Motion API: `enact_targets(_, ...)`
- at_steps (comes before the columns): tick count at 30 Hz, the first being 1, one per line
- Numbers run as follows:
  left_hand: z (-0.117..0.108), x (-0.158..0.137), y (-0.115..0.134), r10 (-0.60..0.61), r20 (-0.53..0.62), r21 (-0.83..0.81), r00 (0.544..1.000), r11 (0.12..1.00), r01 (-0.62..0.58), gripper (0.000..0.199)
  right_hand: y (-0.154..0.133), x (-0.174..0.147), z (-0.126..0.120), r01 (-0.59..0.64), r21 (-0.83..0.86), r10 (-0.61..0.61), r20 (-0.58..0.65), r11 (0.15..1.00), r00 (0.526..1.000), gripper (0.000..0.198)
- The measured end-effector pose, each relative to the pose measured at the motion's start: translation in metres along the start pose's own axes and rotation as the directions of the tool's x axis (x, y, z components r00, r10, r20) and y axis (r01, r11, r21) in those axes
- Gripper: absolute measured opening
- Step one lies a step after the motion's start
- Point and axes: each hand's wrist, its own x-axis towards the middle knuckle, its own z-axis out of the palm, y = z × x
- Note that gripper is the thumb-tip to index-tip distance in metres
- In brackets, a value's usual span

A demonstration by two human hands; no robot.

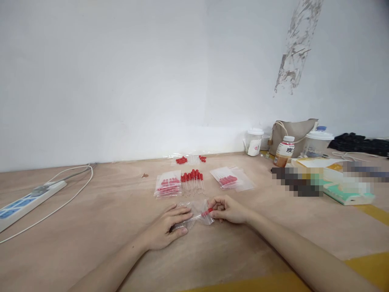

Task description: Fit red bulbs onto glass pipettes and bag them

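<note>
My right hand (225, 209) pinches the red end of a red-tipped thin stick (207, 212), whose pale shaft lies in a clear plastic bag (197, 209). My left hand (168, 225) rests on the left end of this bag, its fingers stretched out and the thumb apart from them. Just beyond the bag, several loose red-tipped sticks (192, 181) lie side by side with their red ends pointing away from me. To their left sits a stack of filled clear bags (168, 184) with red ends showing. Another small pile of filled bags (227, 178) lies to the right.
Small red pieces (181, 160) lie on clear plastic near the wall. A white power strip (30, 205) with a cable is at the left. At the right stand a lidded cup (254, 142), a drink bottle (284, 152), a grey bag (293, 132) and a green-and-white box (348, 192).
</note>
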Motion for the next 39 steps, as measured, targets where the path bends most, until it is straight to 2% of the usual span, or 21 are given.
enact_targets(4, 0.001, 0.0, 0.001, 0.007, 0.002, 0.012, 1.0, 1.0, -0.007, 0.042, -0.005, -0.002, 0.009, 0.054, -0.164, -0.057, -0.017, 0.985, 0.998, 0.025)
enact_targets(6, 0.0, 0.0, 0.002, 0.009, 0.004, 0.013, 1.0, 1.0, -0.009, 0.041, -0.009, -0.004, 0.012, 0.036, -0.156, -0.041, -0.029, 0.987, 0.999, 0.029)
enact_targets(9, 0.0, 0.001, 0.004, 0.011, -0.008, 0.016, 1.0, 1.0, -0.011, 0.041, -0.011, -0.006, 0.016, -0.05, -0.098, 0.034, -0.156, 0.994, 0.987, 0.034)
enact_targets(11, 0.001, 0.001, 0.004, 0.01, -0.023, 0.022, 1.0, 1.0, -0.009, 0.04, -0.01, -0.006, 0.021, -0.039, -0.119, 0.008, -0.247, 0.992, 0.969, 0.032)
enact_targets(14, 0.003, 0.002, 0.004, 0.002, -0.047, 0.03, 0.999, 1.0, -0.001, 0.04, -0.009, -0.005, 0.03, -0.021, -0.189, -0.04, -0.313, 0.982, 0.949, 0.025)
enact_targets(16, 0.004, 0.002, 0.004, 0.002, -0.065, 0.029, 0.998, 1.0, 0.0, 0.04, -0.01, -0.005, 0.032, -0.062, -0.178, -0.001, -0.336, 0.982, 0.942, 0.022)
enact_targets(22, 0.003, 0.002, 0.001, -0.027, -0.132, -0.022, 0.991, 0.999, 0.025, 0.042, -0.016, -0.007, 0.016, -0.222, -0.04, 0.188, -0.397, 0.974, 0.898, 0.019)
enact_targets(26, 0.004, 0.002, -0.004, -0.043, -0.197, -0.027, 0.979, 0.999, 0.039, 0.037, -0.013, -0.012, 0.004, -0.206, -0.034, 0.171, -0.436, 0.978, 0.884, 0.021)
enact_targets(29, 0.006, 0.002, -0.005, -0.062, -0.207, -0.051, 0.976, 0.997, 0.053, 0.034, -0.013, -0.014, 0.003, -0.207, -0.015, 0.172, -0.495, 0.978, 0.852, 0.022)
enact_targets(33, 0.007, 0.002, -0.003, -0.068, -0.2, -0.057, 0.977, 0.997, 0.058, 0.033, -0.016, -0.014, 0.008, -0.249, 0.029, 0.233, -0.471, 0.968, 0.851, 0.022)
enact_targets(39, 0.006, 0.003, -0.004, -0.06, -0.19, -0.063, 0.98, 0.997, 0.049, 0.031, -0.009, -0.013, 0.006, -0.192, 0.14, 0.231, -0.36, 0.971, 0.904, 0.025)
